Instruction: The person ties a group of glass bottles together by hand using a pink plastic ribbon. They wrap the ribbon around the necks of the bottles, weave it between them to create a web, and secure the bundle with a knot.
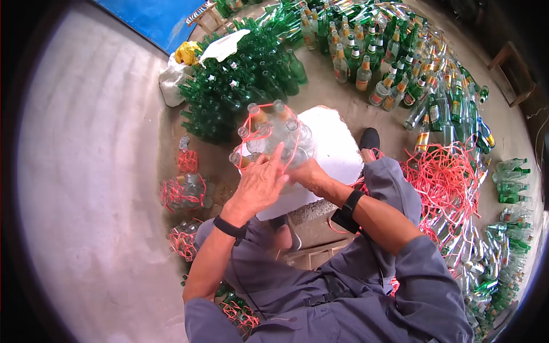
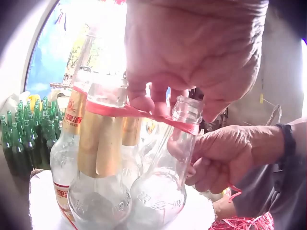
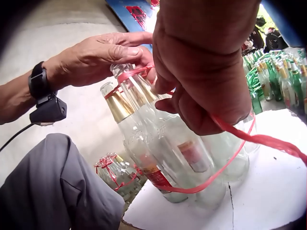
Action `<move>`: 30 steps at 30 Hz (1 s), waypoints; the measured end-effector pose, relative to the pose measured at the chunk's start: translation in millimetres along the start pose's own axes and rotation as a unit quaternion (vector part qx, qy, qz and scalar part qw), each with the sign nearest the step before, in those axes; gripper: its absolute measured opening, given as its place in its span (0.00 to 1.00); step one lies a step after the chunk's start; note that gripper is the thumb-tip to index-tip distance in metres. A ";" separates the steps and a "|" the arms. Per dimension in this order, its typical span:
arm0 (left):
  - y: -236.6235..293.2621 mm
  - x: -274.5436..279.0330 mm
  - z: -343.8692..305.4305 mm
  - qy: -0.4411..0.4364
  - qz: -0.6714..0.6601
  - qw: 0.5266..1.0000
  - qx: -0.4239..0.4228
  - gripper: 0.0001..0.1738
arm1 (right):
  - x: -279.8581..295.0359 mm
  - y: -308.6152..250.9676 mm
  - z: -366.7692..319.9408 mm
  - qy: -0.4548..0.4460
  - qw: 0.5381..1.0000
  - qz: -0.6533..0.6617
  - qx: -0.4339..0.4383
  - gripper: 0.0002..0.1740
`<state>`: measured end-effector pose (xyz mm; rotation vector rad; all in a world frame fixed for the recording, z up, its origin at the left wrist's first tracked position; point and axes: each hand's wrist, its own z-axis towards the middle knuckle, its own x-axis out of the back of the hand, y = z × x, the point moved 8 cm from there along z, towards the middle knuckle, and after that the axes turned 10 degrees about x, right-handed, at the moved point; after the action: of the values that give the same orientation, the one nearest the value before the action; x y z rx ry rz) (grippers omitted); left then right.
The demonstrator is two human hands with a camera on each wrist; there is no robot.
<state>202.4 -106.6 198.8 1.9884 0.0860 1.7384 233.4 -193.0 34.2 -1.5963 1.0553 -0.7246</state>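
Observation:
A bundle of clear glass beer bottles (image 1: 260,117), some with gold neck foil, stands upright on a white block (image 1: 337,137). A red plastic strap (image 2: 108,110) circles their necks, and a lower loop (image 3: 194,189) goes round their bodies. My left hand (image 1: 257,186) lies over the near necks, index finger extended. In the left wrist view its other fingertips touch the strap between necks. My right hand (image 1: 309,174), low beside the bundle, grips a length of red strap (image 3: 278,143) trailing from its curled fingers. The inside of that grip is hidden.
Green bottles (image 1: 246,86) crowd the floor at the back left, and labelled bottles (image 1: 366,66) stand at the back right. A tangle of red strap (image 1: 440,183) lies right of my knee. Strapped bundles (image 1: 186,191) sit along the left.

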 end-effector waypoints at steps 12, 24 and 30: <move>11.8 14.0 12.7 0.000 0.091 0.996 -0.001 0.43 | 12.9 -22.7 -6.9 0.017 0.998 -0.044 0.046 0.28; 1.9 26.5 27.3 -0.021 0.080 0.997 -0.007 0.37 | 8.0 -48.6 -18.1 -0.030 0.984 -0.138 0.105 0.24; -6.8 41.0 23.8 -0.015 0.058 0.998 0.028 0.31 | 11.3 -66.5 -23.6 -0.040 0.964 -0.210 0.157 0.20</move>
<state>234.3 -93.4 232.0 2.0968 0.0091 1.7958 236.1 -208.7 103.9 -1.5661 0.5102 -1.0450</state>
